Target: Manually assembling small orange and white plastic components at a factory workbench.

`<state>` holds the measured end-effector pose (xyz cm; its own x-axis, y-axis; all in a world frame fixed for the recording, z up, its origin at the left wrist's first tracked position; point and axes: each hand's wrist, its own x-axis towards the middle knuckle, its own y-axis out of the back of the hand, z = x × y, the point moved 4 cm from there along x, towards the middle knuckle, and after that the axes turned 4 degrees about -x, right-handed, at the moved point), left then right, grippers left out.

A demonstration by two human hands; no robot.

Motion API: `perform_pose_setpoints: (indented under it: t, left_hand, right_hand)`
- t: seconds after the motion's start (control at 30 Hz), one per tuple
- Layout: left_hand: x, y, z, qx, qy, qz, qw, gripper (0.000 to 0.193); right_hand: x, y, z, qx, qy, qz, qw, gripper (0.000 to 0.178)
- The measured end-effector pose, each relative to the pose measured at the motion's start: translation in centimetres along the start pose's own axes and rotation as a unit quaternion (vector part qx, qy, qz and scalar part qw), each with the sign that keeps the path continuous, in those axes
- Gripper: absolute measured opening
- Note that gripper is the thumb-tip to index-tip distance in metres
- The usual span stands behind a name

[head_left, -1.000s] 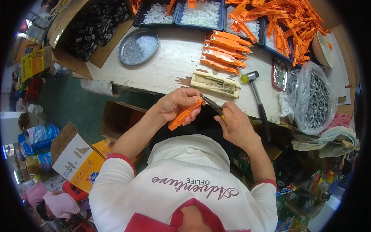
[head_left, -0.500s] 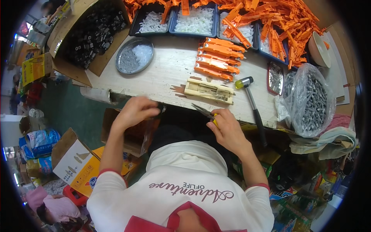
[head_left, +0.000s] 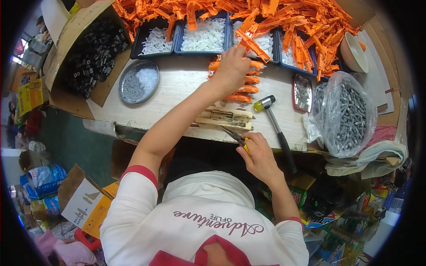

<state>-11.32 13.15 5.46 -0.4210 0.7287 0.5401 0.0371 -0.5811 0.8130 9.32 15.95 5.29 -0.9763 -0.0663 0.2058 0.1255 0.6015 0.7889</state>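
My left hand (head_left: 231, 71) reaches across the bench over a row of orange plastic parts (head_left: 243, 96). Its fingers bend down around the far part of the row, and the palm hides much of the pieces. In my right hand (head_left: 258, 157), near the bench's front edge, is a pair of pliers (head_left: 235, 136) with yellow grips, jaws pointing up and left. Just beyond the pliers' tip lies a cream-coloured block fixture (head_left: 224, 118) with a long recess. A hammer (head_left: 278, 128) with a yellow-and-black head rests to its right, handle overhanging the edge.
Along the back, trays of white pieces (head_left: 203, 37) stand under heaped orange parts (head_left: 310, 22). At left are a round metal dish (head_left: 126, 99) and a carton of black parts (head_left: 95, 57). A red tin (head_left: 302, 93) and a clear bag of grey screws (head_left: 348, 117) sit at right.
My left hand has moved from the bench's front edge forward and right, onto the orange row. The right hand still holds the pliers at about the same place. The view has shifted slightly.
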Motion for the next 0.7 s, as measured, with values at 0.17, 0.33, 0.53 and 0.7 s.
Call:
perform_pose_setpoints:
  t: [0.17,0.33,0.53,0.7]
  left_hand:
    - [-4.8,7.5,-2.3,-0.586,0.234,0.125,0.766,0.029]
    - [-12.1,7.6,0.9,-0.670,0.345,0.018,0.657,0.029]
    - [-14.4,7.6,3.3,-0.568,0.349,0.016,0.746,0.024]
    - [-14.7,7.7,3.6,-0.527,0.324,0.032,0.785,0.023]
  right_hand:
    - [1.3,0.5,0.2,0.028,-0.025,0.060,0.998,0.014]
    - [3.0,0.6,-0.3,0.043,-0.039,0.069,0.996,0.014]
    - [3.1,-0.3,-1.6,0.040,-0.012,0.049,0.998,0.014]
    - [2.6,0.0,-2.2,0.033,-0.019,0.037,0.999,0.014]
